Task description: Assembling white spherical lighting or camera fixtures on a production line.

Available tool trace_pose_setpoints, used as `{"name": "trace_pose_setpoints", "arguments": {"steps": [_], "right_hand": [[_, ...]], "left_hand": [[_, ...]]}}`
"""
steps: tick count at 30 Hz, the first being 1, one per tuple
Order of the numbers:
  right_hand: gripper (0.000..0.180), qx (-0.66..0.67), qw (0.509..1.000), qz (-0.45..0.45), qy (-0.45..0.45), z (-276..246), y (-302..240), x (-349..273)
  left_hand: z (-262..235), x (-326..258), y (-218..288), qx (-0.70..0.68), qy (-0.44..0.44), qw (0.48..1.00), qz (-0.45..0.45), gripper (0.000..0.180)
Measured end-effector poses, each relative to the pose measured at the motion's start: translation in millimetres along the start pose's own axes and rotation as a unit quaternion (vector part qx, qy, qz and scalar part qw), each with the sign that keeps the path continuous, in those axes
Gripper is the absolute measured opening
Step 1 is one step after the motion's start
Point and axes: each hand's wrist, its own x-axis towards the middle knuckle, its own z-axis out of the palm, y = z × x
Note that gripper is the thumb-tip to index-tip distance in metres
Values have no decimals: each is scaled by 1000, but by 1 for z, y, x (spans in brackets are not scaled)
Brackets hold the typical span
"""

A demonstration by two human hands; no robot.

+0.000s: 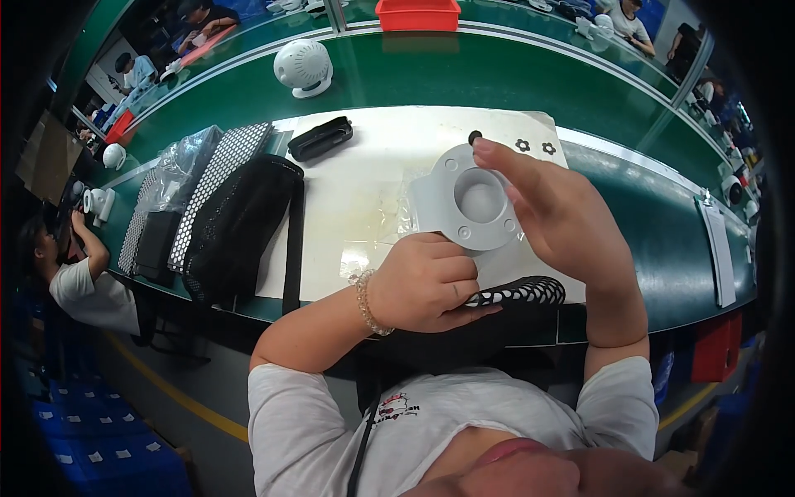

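Note:
My left hand point(424, 282) is closed around the lower edge of a pale grey plastic base point(429, 199), which has a round recess and small circular sockets about its ring. It is tilted up above the white work mat. Over the base's far right side reaches my right hand point(563, 211), with a small round black pad point(474, 137) at its fingertips. Its other fingers partly hide the ring's right edge. A black mesh piece with white-looking holes point(522, 291) lies just right of my left hand's fingers. Two flower-shaped black pieces point(522, 145) rest on the mat beyond my right hand.
A black mesh bag point(240, 224), clear plastic wrapping point(178, 170) and a black case point(320, 138) lie to the left. A white fan-like device point(303, 66) stands on the green table behind the mat point(381, 124). Farther back is a red bin point(418, 15). Other people work around the line.

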Motion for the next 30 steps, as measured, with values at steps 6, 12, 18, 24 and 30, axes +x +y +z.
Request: {"name": "trace_pose_setpoints", "arguments": {"steps": [6, 12, 18, 24, 30], "right_hand": [[56, 131, 982, 82, 106, -5, 14, 9], [49, 219, 969, 74, 90, 13, 23, 26], [45, 281, 948, 149, -14, 23, 18, 34], [42, 295, 943, 148, 37, 26, 16, 37], [40, 197, 974, 96, 48, 27, 10, 29]], "left_hand": [[3, 1, 2, -16, -2, 1000, -2, 27], [5, -1, -1, -19, 6, 1000, -10, 24], [6, -2, -3, -33, 12, 999, -4, 32], [7, -3, -4, -37, 21, 999, 0, 32], [7, -3, -4, -36, 14, 999, -5, 32]]}}
